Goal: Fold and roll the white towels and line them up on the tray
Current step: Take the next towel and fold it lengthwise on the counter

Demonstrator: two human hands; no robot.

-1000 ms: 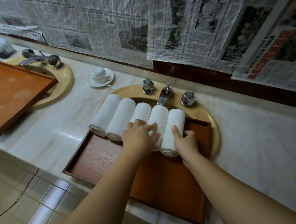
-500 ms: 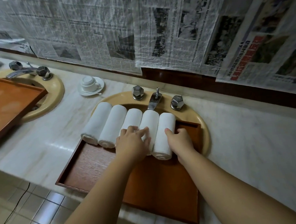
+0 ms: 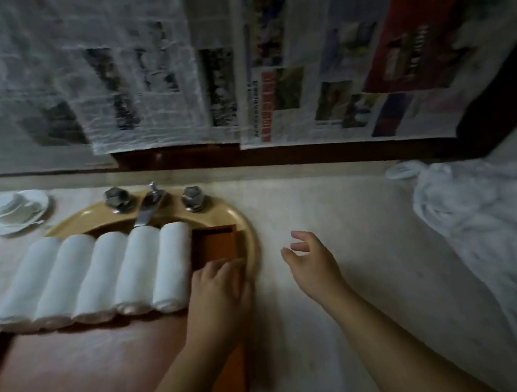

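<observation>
Bare pale marble counter (image 3: 366, 248) lies open before my right hand (image 3: 312, 261); a heap of loose white towels (image 3: 486, 215) blocks its far right.

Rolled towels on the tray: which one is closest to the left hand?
The rightmost rolled towel of the five; the left hand lies right beside it on the tray.

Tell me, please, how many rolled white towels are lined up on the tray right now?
5, side by side along the far end of the wooden tray: leftmost, second, middle, fourth, rightmost. None seems hidden.
</observation>
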